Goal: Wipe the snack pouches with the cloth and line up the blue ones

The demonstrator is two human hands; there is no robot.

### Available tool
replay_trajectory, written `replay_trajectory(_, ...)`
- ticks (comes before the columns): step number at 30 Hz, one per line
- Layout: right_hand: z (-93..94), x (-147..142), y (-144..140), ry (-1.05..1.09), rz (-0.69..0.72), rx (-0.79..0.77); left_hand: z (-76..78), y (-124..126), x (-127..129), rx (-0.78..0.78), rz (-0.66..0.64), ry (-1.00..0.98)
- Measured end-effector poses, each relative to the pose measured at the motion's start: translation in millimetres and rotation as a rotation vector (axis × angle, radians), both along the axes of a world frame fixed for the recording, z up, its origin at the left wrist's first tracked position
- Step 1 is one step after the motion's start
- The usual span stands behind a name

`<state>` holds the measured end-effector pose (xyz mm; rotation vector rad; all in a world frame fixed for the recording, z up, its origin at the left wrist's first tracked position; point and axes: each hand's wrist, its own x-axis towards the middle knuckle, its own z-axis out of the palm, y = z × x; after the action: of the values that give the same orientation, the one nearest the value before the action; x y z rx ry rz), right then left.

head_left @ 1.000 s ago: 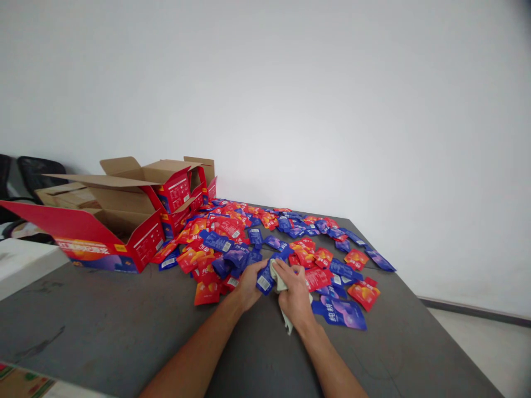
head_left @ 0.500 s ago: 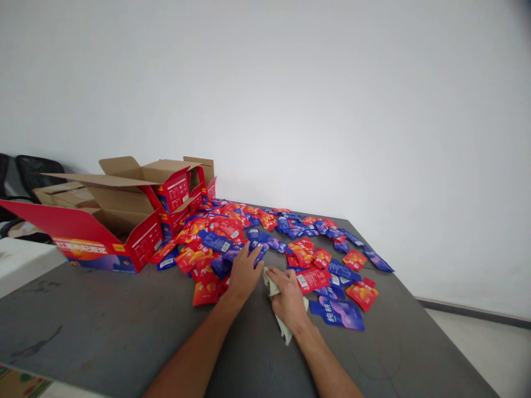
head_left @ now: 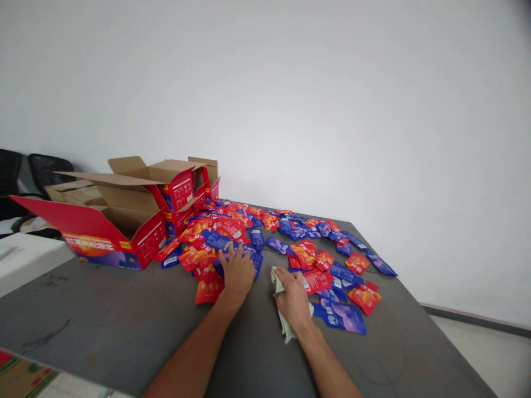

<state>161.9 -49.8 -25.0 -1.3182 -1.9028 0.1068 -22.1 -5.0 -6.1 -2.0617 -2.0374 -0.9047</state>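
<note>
Since the left hand (head_left: 238,276) has parted from the cloth (head_left: 285,327) within the last second, no pouch is now held against it. Left of the cloth, that hand reaches palm down, fingers spread over blue pouches (head_left: 258,264), not visibly gripping any. The right hand (head_left: 293,304), knuckles up, clutches the cloth; just to the cloth's right, a purple-blue pouch (head_left: 342,316) lies flat.

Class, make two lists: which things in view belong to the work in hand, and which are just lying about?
Likely in the work:
- pale cloth, held in the right hand
- blue pouches, under or beside the left hand
- red pouches, mixed among them

Probably just lying about:
- open red boxes, untouched, though their colours match
- white block, far left
- black chairs, behind
</note>
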Motion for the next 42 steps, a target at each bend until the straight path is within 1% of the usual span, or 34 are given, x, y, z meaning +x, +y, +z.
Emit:
replay_trajectory(5,-6.2,4.3,5.4,0.023,-0.064,0.022,-13.5,1.9,23.2,-0.059,-0.244,0.007)
replay_trajectory(7,-8.8,7.8,7.9,0.036,-0.114,0.045,-17.3,10.1,34.3,-0.091,-0.325,-0.019)
replay_trajectory(9,-10.3,11.9,10.0,0.057,-0.157,0.077,-17.7,23.8,46.0,-0.123,-0.387,-0.041)
replay_trajectory(11,-10.6,16.0,11.8,0.073,-0.183,0.097,-15.2,41.5,57.3,-0.161,-0.423,-0.049)
replay_trajectory(15,-10.7,22.3,14.3,0.097,-0.205,0.083,-11.8,78.9,77.0,-0.219,-0.515,-0.114)
replay_trajectory(18,-10.9,23.7,14.9,0.111,-0.199,0.073,-16.7,98.4,87.7,-0.254,-0.532,-0.142)
replay_trajectory(21,-10.0,23.2,14.0,0.102,-0.208,0.025,-24.3,106.3,93.0,-0.290,-0.542,-0.189)
replay_trajectory(24,-9.6,22.9,13.7,0.092,-0.228,-0.008,-27.0,104.0,92.8,-0.293,-0.544,-0.255)
replay_trajectory(26,-10.3,23.5,14.7,0.098,-0.223,0.023,-24.1,98.7,90.0,-0.274,-0.545,-0.310)
replay_trajectory(29,-10.0,25.1,16.4,0.123,-0.196,0.100,-13.5,87.1,81.9,-0.227,-0.540,-0.405)
replay_trajectory(32,-3.9,24.5,15.6,0.158,-0.183,0.101,-0.7,72.4,69.2,-0.161,-0.511,-0.503)
replay_trajectory(33,-0.7,23.4,14.5,0.171,-0.172,0.091,2.7,67.0,64.3,-0.138,-0.500,-0.594)
replay_trajectory(35,5.6,19.6,11.5,0.193,-0.129,0.088,6.4,56.0,54.6,-0.104,-0.475,-0.846)
replay_trajectory(37,9.5,14.1,8.1,0.204,-0.065,0.102,5.5,44.4,46.5,-0.103,-0.453,-1.107)
replay_trajectory(39,9.8,7.9,5.3,0.200,0.001,0.102,1.2,32.0,41.5,-0.167,-0.463,-1.313)
replay_trajectory(42,6.3,0.7,2.8,0.176,0.072,0.069,-4.6,12.8,40.0,-0.379,-0.574,-1.635)
